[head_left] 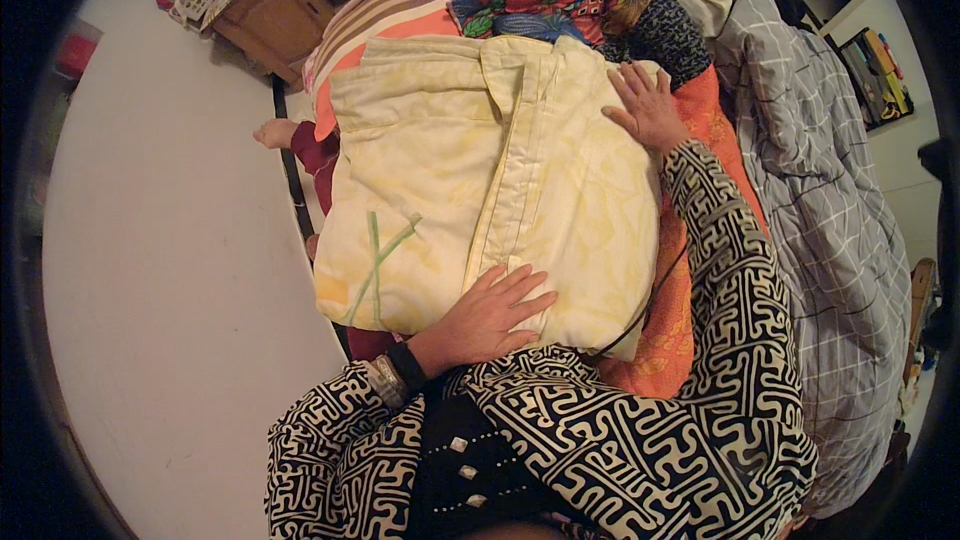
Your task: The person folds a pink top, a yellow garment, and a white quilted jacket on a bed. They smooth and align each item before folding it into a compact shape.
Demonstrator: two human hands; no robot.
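Note:
A pale yellow cloth [420,180] with faint patterning and green crossed stripes lies folded in front of me, one folded edge running down its middle. My left hand [485,320] rests flat on its near edge, fingers spread. On the far right corner, my right hand [648,108] presses flat, also with fingers apart. Neither hand grips anything. Both sleeves are black with a white maze pattern, and a dark band circles my left wrist.
Orange fabric [655,340] shows under the cloth, with colourful patterned cloths [560,5] heaped beyond it. A grey checked quilt [820,200] lies along the right. A bare foot [275,133] shows at left, beside the pale floor [180,270]. A wooden cabinet [275,25] stands at far left.

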